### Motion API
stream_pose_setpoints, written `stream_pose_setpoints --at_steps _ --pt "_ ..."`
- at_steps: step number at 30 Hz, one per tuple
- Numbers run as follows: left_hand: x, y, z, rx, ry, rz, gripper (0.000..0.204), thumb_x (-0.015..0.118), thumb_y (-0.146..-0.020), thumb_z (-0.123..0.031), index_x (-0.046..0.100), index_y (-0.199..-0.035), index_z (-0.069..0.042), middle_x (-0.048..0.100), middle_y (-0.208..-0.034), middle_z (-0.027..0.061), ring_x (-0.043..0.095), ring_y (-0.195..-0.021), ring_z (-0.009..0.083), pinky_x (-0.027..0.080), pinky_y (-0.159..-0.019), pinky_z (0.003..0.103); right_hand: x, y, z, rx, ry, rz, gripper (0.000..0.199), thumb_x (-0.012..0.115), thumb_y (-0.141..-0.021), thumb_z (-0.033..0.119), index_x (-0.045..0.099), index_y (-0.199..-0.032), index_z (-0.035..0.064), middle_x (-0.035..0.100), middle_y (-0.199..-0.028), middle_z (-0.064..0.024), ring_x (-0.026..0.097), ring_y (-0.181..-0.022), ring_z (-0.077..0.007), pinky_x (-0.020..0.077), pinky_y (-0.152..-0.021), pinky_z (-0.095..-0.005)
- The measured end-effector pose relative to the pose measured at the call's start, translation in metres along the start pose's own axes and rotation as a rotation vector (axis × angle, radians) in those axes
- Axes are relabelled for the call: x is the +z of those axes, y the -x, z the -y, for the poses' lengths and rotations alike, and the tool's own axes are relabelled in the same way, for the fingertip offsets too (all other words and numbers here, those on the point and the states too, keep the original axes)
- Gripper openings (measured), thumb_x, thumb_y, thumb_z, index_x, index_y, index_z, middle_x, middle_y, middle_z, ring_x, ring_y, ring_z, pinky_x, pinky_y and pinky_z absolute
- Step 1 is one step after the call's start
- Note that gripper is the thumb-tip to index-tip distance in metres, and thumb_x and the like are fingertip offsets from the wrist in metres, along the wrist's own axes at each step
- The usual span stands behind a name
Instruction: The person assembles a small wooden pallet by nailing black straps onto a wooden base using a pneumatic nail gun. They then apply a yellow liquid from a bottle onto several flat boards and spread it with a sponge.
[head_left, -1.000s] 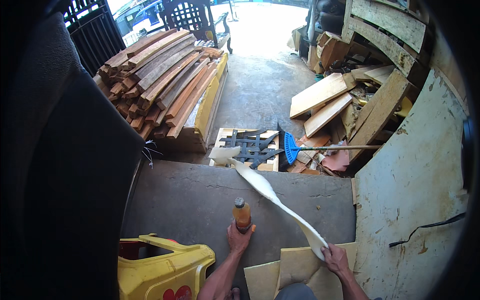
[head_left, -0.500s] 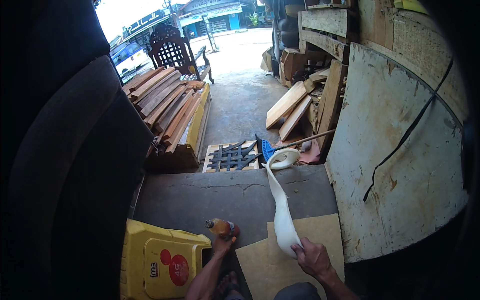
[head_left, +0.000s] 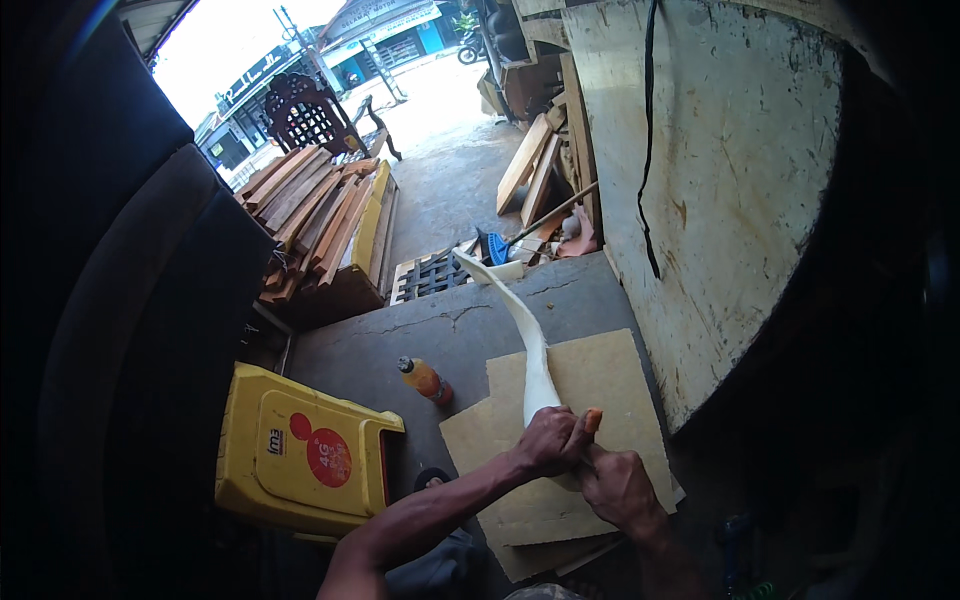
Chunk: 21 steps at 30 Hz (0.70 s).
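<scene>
A long white foam-like strip (head_left: 537,360) runs from my hands out past the far edge of the concrete step. My left hand (head_left: 552,440) is closed around its near part, the orange-tipped thumb raised. Right beside it, my right hand (head_left: 622,488) is closed in a fist on the strip's near end, which is mostly hidden by the fingers. Both hands are over a tan flat sheet (head_left: 590,380) on the floor. To their left a plastic bottle (head_left: 428,382) with orange-brown liquid and a dark cap stands on the concrete.
A yellow plastic stool (head_left: 300,450) lies at the left. Stacked wooden boards (head_left: 310,210) and a carved chair (head_left: 310,115) are beyond it. A blue broom (head_left: 495,248) and a webbed frame (head_left: 435,275) lie past the step. A worn pale panel (head_left: 720,180) bounds the right side.
My left hand has let go of the bottle, which now stands on the floor, and has moved right onto the white strip. The strip's far coil has loosened. The view has tilted and shifted.
</scene>
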<state>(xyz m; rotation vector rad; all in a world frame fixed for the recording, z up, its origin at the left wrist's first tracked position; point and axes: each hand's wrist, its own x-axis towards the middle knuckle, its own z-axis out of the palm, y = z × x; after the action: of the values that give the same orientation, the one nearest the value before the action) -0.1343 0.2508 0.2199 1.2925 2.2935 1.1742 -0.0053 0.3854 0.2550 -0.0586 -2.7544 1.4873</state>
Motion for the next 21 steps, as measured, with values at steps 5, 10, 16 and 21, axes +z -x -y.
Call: stream_pose_setpoints --at_steps 5,10,16,21 --pt "0.038 -0.052 -0.021 0.071 -0.235 -0.096 0.066 0.054 -0.105 -0.045 0.065 -0.054 -0.006 0.053 -0.048 0.0191 0.055 -0.039 0.0357 0.043 -0.044 0.044 -0.011 0.042 -0.027 0.068 0.245 -0.167 0.032 0.068 -0.098 0.033 0.069 -0.086 0.0036 0.066 -0.067 -0.0211 0.07 -0.063 -0.0412 0.0538 -0.053 -0.0469" --pt "-0.076 -0.191 0.106 -0.387 -0.631 -0.718 0.081 0.036 -0.105 -0.061 0.07 -0.059 -0.003 0.065 -0.059 0.0238 0.07 -0.057 0.0387 0.053 -0.054 0.05 -0.054 0.131 0.007 0.075 0.018 -0.337 0.031 0.066 -0.1 0.03 0.069 -0.089 0.0013 0.065 -0.069 -0.0167 0.064 -0.061 -0.0326 0.0513 -0.055 -0.0415" --pt "-0.238 -0.242 0.062 -0.147 -0.899 -1.027 0.069 0.057 -0.094 -0.06 0.054 -0.135 -0.005 0.058 -0.124 0.023 0.048 -0.126 0.0378 0.027 -0.107 0.057 -0.054 0.242 -0.08 0.813 -0.255 -0.589 0.05 0.065 -0.102 0.035 0.055 -0.14 0.0038 0.066 -0.088 -0.0084 0.057 -0.063 -0.0151 0.0479 -0.057 -0.0334" --pt "-0.117 -0.126 0.02 0.289 -0.442 -0.624 0.045 0.07 -0.093 -0.02 0.055 -0.134 -0.006 0.057 -0.13 0.0196 0.052 -0.124 0.0389 0.04 -0.108 0.047 -0.024 0.179 -0.046 0.655 -0.413 -0.502 0.017 0.06 -0.088 -0.002 0.075 -0.087 0.0053 0.069 -0.088 -0.0141 0.068 -0.063 -0.0205 0.0534 -0.057 -0.0269"
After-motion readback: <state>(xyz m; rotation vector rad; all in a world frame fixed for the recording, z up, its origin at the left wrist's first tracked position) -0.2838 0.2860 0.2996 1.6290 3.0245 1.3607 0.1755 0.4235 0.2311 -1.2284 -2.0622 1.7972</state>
